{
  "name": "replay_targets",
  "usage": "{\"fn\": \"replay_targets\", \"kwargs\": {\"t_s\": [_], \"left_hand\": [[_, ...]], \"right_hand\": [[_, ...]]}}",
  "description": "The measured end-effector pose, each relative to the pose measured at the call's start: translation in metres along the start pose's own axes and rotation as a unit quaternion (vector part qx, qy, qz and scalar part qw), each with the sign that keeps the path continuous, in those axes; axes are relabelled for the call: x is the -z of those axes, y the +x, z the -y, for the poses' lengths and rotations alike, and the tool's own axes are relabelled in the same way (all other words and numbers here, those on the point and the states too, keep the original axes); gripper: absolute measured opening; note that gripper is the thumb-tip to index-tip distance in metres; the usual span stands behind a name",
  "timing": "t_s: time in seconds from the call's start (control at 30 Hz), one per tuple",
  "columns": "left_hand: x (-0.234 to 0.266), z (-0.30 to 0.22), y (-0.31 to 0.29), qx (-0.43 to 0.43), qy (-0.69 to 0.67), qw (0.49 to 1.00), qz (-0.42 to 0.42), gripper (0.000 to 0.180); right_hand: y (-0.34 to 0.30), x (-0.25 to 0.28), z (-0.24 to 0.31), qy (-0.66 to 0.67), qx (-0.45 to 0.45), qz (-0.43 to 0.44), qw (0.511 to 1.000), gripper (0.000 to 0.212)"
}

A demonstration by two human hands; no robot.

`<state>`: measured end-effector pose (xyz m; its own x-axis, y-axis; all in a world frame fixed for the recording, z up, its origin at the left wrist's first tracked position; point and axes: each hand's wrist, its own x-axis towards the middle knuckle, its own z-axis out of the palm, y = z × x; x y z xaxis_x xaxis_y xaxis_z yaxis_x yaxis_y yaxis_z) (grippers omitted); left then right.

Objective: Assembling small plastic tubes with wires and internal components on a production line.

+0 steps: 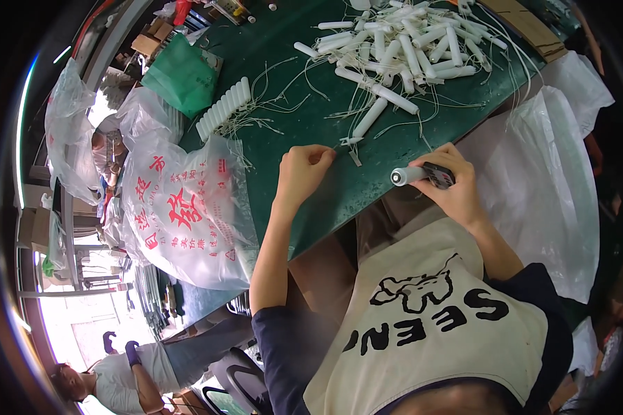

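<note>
My left hand is closed in a pinch above the green table; whatever its fingertips hold is too small to make out. Just beyond it lies a white tube with thin wire leads at its near end. In my right hand, by the table edge, is a white-and-black handheld tool with a round white end pointing left. Its exact kind does not show. Farther back rises a big pile of white tubes with tangled leads. A neat row of similar tubes lies to the left.
A clear plastic bag with red print hangs over the table's left side, near a green bag. Cardboard stands at the far right, and a white sack beside the table. A gloved person stands at lower left.
</note>
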<state>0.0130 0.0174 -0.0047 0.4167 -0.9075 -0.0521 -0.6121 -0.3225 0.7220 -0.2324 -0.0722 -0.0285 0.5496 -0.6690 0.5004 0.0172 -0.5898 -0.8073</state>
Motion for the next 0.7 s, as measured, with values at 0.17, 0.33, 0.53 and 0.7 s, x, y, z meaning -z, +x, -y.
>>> {"fn": "replay_targets", "kwargs": {"t_s": [0.17,0.33,0.53,0.7], "left_hand": [[-0.003,0.001,0.0,-0.002,0.099,0.992,-0.072,0.021],[0.012,-0.001,-0.002,-0.034,-0.026,0.997,-0.057,0.021],[0.018,0.025,-0.006,-0.02,0.058,0.991,-0.119,0.021],[0.017,0.024,-0.016,-0.138,0.273,0.941,-0.141,0.022]], "right_hand": [[0.005,0.003,0.01,-0.038,0.044,-0.047,0.997,0.029],[0.007,0.002,0.008,-0.057,0.042,-0.04,0.997,0.029],[0.01,-0.003,0.011,-0.061,0.067,-0.054,0.994,0.028],[0.009,-0.004,0.019,-0.072,0.061,-0.084,0.992,0.032]]}}
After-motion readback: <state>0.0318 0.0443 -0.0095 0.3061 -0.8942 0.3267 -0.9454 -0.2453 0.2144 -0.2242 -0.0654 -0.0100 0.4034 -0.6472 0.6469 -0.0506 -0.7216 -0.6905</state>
